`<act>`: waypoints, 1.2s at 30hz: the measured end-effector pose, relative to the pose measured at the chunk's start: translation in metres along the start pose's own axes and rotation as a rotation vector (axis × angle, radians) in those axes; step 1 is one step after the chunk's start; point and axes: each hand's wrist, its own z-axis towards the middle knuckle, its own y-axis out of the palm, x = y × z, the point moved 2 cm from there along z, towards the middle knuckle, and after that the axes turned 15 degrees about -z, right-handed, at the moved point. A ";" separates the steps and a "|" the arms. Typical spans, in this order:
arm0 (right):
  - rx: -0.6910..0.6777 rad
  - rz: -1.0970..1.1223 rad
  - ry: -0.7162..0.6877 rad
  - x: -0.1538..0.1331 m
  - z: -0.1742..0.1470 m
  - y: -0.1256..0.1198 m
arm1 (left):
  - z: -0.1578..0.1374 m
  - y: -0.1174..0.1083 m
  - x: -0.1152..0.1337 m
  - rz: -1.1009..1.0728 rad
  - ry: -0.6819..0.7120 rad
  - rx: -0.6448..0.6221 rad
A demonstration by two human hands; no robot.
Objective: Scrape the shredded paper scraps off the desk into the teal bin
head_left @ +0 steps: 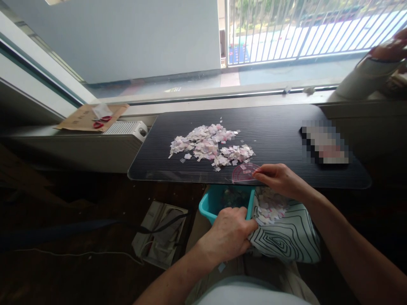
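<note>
My right hand (278, 178) pinches the right end of a clear pink protractor (243, 173), which lies at the table's front edge beside a pile of small paper scraps (208, 142). A few scraps show on the protractor. Below the edge, my left hand (227, 233) is closed on the near right rim of a turquoise plastic bin (208, 207). Scraps lie in the bin's shadowed bottom. Against the bin's right side is a pale bag with black wavy lines (286, 237), more scraps (271, 205) at its mouth. Whether my left fingers also grip the bag, I cannot tell.
The black table (280, 120) stands against a window. A blurred-out rectangular object (326, 144) lies on its right side. Red-handled scissors (101, 122) rest on a brown envelope (76, 118) on the left sill. A box (162, 233) and a cable are on the floor.
</note>
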 end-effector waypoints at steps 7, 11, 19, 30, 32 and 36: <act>-0.059 -0.026 -0.025 0.002 0.003 0.001 | -0.001 0.000 -0.002 -0.006 -0.003 0.017; -0.005 -0.039 0.012 0.005 -0.001 -0.006 | -0.002 0.000 -0.003 -0.008 -0.003 0.021; 0.038 -0.067 0.037 0.004 -0.005 -0.007 | -0.001 0.003 -0.003 -0.004 -0.006 0.014; 0.206 -0.063 0.186 0.033 0.000 -0.033 | -0.009 0.002 -0.005 -0.003 -0.024 0.024; 0.247 -0.147 0.260 0.048 0.004 -0.038 | -0.011 0.002 -0.006 -0.008 -0.029 0.022; 0.283 -0.568 0.302 0.053 -0.002 -0.046 | -0.016 0.003 -0.009 -0.021 -0.046 0.010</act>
